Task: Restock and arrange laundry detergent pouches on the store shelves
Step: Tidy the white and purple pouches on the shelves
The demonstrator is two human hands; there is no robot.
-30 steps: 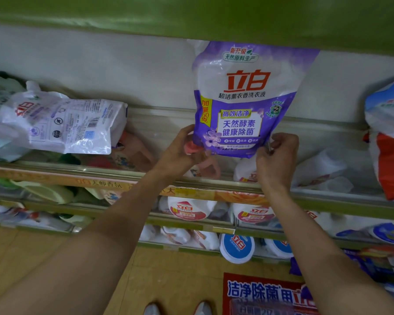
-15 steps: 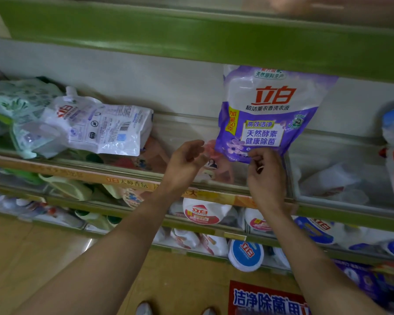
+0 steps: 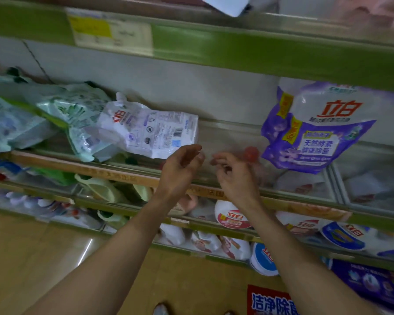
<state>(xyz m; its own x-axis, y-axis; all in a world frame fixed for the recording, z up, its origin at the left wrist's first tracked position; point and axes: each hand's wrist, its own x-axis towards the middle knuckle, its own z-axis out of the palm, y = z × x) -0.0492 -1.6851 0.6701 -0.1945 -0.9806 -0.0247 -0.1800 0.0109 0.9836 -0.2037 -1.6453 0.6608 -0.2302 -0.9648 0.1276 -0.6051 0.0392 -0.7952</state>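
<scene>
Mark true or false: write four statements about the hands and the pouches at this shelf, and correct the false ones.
1. The purple pouch stands up with its label facing out. True.
2. The right hand grips the purple pouch. False: it holds nothing and is clear of the pouch.
3. The white pouch lies flat. True.
4. The left hand holds the white pouch. False: its fingers are loosely curled and empty.
</scene>
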